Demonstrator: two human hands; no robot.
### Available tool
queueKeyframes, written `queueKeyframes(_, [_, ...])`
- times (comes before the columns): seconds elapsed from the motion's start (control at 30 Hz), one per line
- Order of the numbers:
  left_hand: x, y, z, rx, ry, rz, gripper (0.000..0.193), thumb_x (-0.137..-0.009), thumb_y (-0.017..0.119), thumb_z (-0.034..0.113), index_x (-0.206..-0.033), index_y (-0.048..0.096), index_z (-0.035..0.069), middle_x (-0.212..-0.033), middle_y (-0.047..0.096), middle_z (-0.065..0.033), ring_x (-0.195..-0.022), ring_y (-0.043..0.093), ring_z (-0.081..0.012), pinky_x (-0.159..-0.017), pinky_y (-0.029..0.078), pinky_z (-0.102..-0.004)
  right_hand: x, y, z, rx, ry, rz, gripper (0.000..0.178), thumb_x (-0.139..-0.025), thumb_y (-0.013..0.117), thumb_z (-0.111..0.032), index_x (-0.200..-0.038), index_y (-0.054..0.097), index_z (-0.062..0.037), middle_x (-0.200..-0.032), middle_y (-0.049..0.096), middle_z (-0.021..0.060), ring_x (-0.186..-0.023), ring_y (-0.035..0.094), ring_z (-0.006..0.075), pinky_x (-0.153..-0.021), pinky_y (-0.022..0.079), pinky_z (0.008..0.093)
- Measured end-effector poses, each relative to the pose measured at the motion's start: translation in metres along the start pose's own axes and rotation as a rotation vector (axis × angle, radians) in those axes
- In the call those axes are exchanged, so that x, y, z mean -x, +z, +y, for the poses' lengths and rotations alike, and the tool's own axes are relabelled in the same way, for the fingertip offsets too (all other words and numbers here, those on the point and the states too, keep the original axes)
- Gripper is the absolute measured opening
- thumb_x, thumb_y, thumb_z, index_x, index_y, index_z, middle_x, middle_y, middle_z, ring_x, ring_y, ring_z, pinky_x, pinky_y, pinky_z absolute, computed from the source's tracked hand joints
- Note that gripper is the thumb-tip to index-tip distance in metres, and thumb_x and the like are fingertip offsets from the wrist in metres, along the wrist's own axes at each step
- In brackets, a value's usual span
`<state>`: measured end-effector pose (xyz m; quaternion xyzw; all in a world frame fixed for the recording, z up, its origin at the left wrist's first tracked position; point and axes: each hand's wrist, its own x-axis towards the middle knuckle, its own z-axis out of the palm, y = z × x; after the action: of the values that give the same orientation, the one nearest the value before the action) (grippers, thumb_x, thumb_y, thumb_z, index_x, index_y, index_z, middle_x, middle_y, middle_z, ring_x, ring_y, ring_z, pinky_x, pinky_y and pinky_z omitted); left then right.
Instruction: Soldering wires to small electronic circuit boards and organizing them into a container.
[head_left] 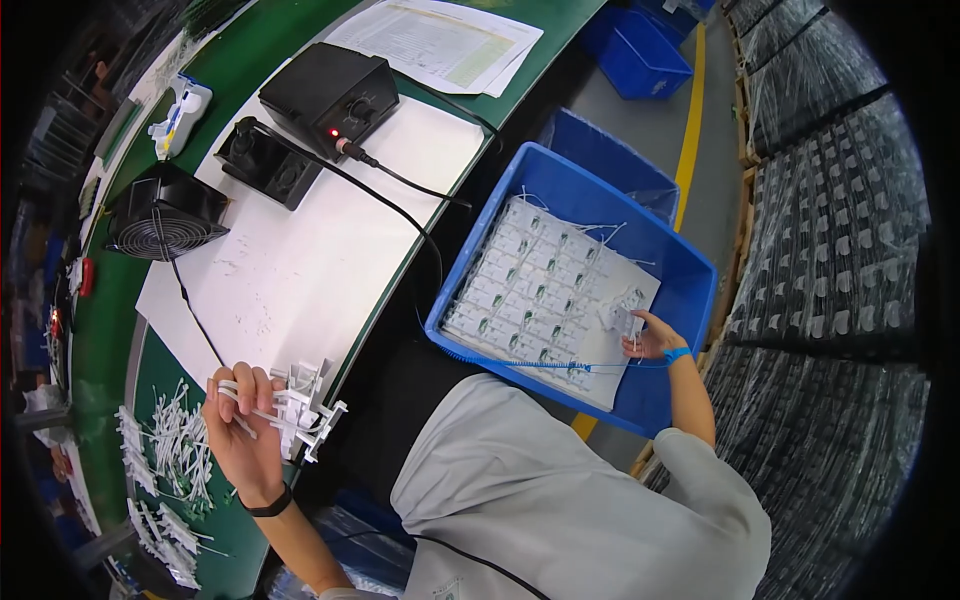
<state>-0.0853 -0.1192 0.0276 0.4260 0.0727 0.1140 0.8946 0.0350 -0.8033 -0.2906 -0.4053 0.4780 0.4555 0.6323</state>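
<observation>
My left hand [243,440], with a black band at the wrist, is closed round a bundle of white plastic parts with white cables [305,408], held up at the table's edge. Over the blue bin [690,262] on my right reaches my right hand [655,340], wearing a blue wrist strap. Its fingers pinch a small white plastic part [625,308], whose details are too small to tell. Beneath it, rows of similar white parts with green spots [530,285] lie on a white sheet [628,280] in the bin.
A black soldering station [330,95] and iron holder [268,165] stand on the green table beside a black fan [165,215]. Loose white cables [180,440] lie at lower left. A coiled blue cord [510,362] crosses the bin. Wrapped stacks [830,230] line the right.
</observation>
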Motion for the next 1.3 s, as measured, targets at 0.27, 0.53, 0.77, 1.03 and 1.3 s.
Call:
queueKeyframes(0.27, [0.003,-0.003,0.000,0.041,-0.019,0.010,0.035,-0.110,0.036,0.024,-0.076,0.036,0.017,-0.076,0.043,-0.0004,-0.074,0.041,-0.0154,-0.089,0.040,-0.0376,0.010,0.009,0.049,0.333,0.028,0.251,0.079,-0.082,0.080,-0.039,-0.142,0.045,-0.0004,-0.118,0.064,0.0261,-0.101,0.068,0.0341,-0.087,0.056,0.0500])
queueKeyframes(0.53, [-0.002,-0.008,-0.001,0.070,-0.032,0.003,0.035,-0.111,0.036,0.023,-0.076,0.037,0.017,-0.076,0.043,-0.0002,-0.075,0.041,-0.0149,-0.089,0.040,-0.0370,-0.027,-0.005,0.077,1.265,-0.517,0.605,0.068,-0.065,0.090,-0.031,-0.117,0.067,0.0062,-0.112,0.072,0.0226,-0.103,0.070,0.0347,-0.093,0.054,0.0385])
queueKeyframes(0.77, [-0.002,-0.011,0.000,0.108,-0.041,0.020,0.036,-0.111,0.038,0.023,-0.076,0.038,0.016,-0.075,0.041,-0.0004,-0.073,0.039,-0.0144,-0.087,0.040,-0.0362,-0.033,0.026,0.091,1.487,-0.745,0.579,0.074,-0.068,0.089,-0.027,-0.130,0.055,-0.0033,-0.122,0.066,0.0221,-0.114,0.064,0.0398,-0.095,0.052,0.0432])
queueKeyframes(1.03, [0.003,-0.002,0.004,0.098,-0.037,0.043,0.036,-0.110,0.038,0.023,-0.075,0.036,0.017,-0.074,0.042,-0.0008,-0.072,0.040,-0.0147,-0.087,0.041,-0.0363,-0.052,0.046,0.102,1.769,-0.948,0.636,0.053,-0.073,0.081,-0.017,-0.119,0.057,-0.0055,-0.111,0.061,0.0183,-0.109,0.060,0.0387,-0.090,0.054,0.0470])
queueKeyframes(1.3, [0.004,0.004,0.000,0.065,-0.040,0.050,0.037,-0.110,0.037,0.024,-0.074,0.035,0.017,-0.074,0.042,-0.0008,-0.073,0.040,-0.0149,-0.088,0.041,-0.0368,-0.077,0.058,0.089,1.452,-0.847,0.815,0.038,-0.079,0.073,-0.028,-0.105,0.064,-0.0023,-0.115,0.062,0.0189,-0.103,0.062,0.0382,-0.090,0.053,0.0469])
